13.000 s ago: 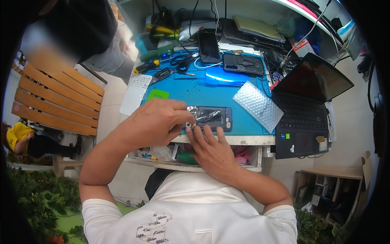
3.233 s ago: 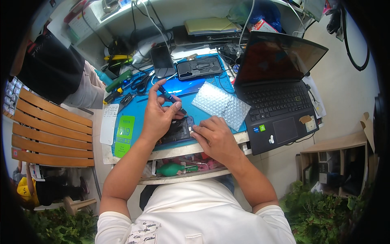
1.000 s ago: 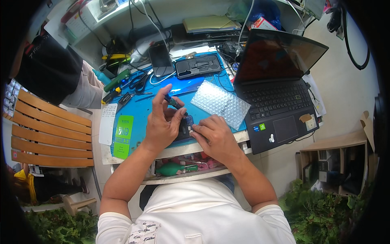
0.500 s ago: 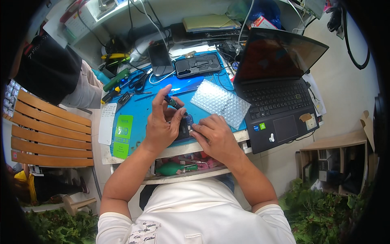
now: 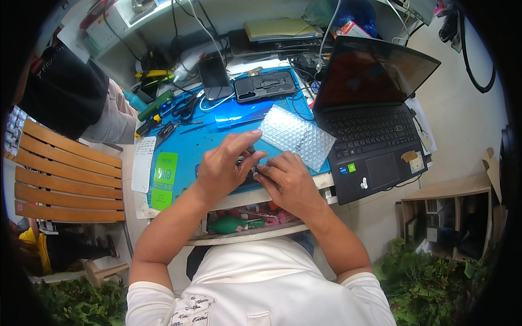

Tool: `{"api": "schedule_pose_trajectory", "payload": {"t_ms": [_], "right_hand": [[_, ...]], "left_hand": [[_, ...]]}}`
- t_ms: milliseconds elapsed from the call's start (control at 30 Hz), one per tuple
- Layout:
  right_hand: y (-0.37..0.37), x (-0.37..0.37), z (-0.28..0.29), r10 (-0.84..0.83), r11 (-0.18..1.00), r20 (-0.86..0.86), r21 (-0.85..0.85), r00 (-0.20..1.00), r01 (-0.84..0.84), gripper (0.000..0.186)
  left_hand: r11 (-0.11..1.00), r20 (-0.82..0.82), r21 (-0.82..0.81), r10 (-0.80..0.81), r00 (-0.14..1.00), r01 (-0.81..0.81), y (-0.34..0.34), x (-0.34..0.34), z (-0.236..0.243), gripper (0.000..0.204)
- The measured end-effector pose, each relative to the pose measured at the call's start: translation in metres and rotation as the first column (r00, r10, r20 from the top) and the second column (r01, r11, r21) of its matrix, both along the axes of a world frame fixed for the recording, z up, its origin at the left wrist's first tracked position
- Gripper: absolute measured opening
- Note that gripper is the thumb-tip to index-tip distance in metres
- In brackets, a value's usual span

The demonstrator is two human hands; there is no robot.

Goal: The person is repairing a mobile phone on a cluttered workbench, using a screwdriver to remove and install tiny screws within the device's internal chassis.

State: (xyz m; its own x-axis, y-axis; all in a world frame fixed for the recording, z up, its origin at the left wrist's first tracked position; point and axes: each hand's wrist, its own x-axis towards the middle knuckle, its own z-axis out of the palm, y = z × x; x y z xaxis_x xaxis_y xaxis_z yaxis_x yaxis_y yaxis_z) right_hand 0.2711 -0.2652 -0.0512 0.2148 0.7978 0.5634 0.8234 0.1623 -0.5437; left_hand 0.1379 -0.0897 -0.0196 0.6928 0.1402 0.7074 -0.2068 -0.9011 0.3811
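Over the front of the blue work mat (image 5: 187,144), my left hand (image 5: 225,163) is closed around a slim, dark screwdriver (image 5: 250,148), mostly hidden by the fingers. Beneath both hands lies a dark, phone-like device (image 5: 248,183), largely covered. On its right side my right hand (image 5: 288,176) has thumb and fingertips pinched together. Whether these grip the device's edge or a tiny part cannot be made out. Just beyond the hands are a bubble-wrap pouch (image 5: 296,138) and a shiny blue film sheet (image 5: 239,113).
An open laptop (image 5: 375,130) stands at right. Farther back are a black phone case (image 5: 265,85) and a phone (image 5: 213,77). Scissors (image 5: 187,107) and screwdrivers lie at left, near a green packet (image 5: 164,181). Below the tabletop, an open drawer (image 5: 244,237) holds a green tool. A person (image 5: 70,92) stands left.
My left hand has moved right and tilted over the device, and the screwdriver is now mostly hidden. My right hand has hardly moved.
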Motion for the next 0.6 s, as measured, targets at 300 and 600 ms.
{"api": "schedule_pose_trajectory", "payload": {"t_ms": [300, 600], "right_hand": [[0.001, -0.001, 0.000, -0.005, 1.000, -0.018, 0.026, 1.000, 0.005, 0.021], [0.002, -0.001, 0.000, -0.001, 0.999, -0.010, 0.040, 1.000, 0.002, 0.020]], "left_hand": [[0.988, -0.279, -0.007, -0.151, 0.948, 0.155, 0.028, -0.002, 0.056, 0.043], [0.936, -0.608, 0.158, -0.160, 0.778, 0.316, 0.034, 0.023, 0.113, 0.023]]}}
